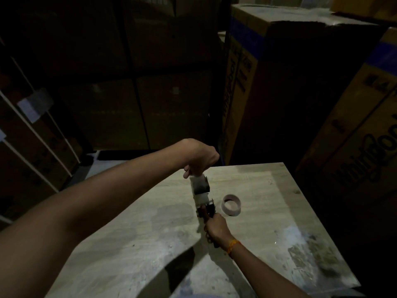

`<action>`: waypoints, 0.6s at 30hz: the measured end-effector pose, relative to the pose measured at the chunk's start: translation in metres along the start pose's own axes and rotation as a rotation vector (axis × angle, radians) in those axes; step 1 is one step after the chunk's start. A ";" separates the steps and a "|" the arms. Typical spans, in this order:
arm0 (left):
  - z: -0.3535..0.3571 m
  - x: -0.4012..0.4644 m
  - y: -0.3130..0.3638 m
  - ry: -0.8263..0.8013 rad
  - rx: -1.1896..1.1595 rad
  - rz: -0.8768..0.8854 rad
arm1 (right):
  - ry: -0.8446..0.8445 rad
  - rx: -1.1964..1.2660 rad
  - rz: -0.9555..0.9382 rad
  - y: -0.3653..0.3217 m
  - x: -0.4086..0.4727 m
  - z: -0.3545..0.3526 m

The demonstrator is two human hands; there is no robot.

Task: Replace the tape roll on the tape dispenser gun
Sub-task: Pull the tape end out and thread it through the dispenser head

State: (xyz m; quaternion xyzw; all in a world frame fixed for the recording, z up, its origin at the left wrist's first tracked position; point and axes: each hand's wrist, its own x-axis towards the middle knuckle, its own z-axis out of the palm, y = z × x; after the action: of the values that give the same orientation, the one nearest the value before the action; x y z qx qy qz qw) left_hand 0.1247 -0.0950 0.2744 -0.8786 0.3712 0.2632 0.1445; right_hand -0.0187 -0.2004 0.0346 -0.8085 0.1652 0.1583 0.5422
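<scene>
The tape dispenser gun (203,198) is held upright over a pale wooden table (268,211). My right hand (216,230) is wrapped around its handle at the bottom. My left hand (200,161) reaches over from the left and pinches the top of the gun, where a strip of clear tape (197,184) runs down its front. Whether a roll sits on the gun's hub is hidden. A bare cardboard tape core (231,204) stands on the table just right of the gun.
Tall cardboard boxes (279,82) stand behind and to the right of the table. Dark stacked cartons (139,93) fill the back and left. The table's right front (311,252) is stained and dusty. The room is dim.
</scene>
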 end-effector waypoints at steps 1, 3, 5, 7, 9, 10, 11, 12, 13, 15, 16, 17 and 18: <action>-0.002 -0.002 -0.002 0.011 -0.016 -0.002 | 0.008 0.006 0.006 0.004 0.001 0.001; -0.005 -0.003 -0.010 0.028 -0.037 -0.020 | 0.028 0.026 -0.026 0.011 -0.002 0.004; -0.002 0.000 -0.024 0.034 -0.034 -0.050 | 0.007 0.062 -0.065 0.012 -0.010 0.006; 0.003 0.007 -0.035 0.037 -0.032 -0.066 | -0.017 0.100 -0.071 0.013 -0.017 0.007; 0.010 0.017 -0.044 0.056 -0.039 -0.061 | -0.038 0.101 -0.062 0.011 -0.024 0.009; 0.014 0.020 -0.048 0.064 -0.050 -0.054 | -0.042 0.091 -0.060 0.010 -0.027 0.009; 0.019 0.025 -0.051 0.072 -0.060 -0.049 | -0.045 0.087 -0.061 0.009 -0.029 0.008; 0.025 0.030 -0.054 0.078 -0.071 -0.047 | -0.049 0.085 -0.068 0.006 -0.032 0.007; 0.032 0.035 -0.056 0.083 -0.084 -0.045 | -0.053 0.080 -0.079 0.003 -0.034 0.006; 0.043 0.044 -0.060 0.075 -0.103 -0.037 | -0.055 0.060 -0.105 -0.003 -0.037 0.004; 0.048 0.048 -0.060 0.067 -0.111 -0.033 | -0.052 0.051 -0.111 -0.006 -0.039 0.003; 0.052 0.051 -0.061 0.061 -0.119 -0.025 | -0.046 0.043 -0.116 -0.009 -0.040 0.003; 0.055 0.054 -0.061 0.054 -0.123 -0.018 | -0.039 0.037 -0.120 -0.012 -0.041 0.002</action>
State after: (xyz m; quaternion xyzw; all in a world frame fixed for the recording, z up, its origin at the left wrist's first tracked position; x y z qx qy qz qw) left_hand 0.1813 -0.0593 0.2020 -0.8960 0.3503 0.2603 0.0825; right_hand -0.0503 -0.1902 0.0616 -0.8035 0.1088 0.1384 0.5686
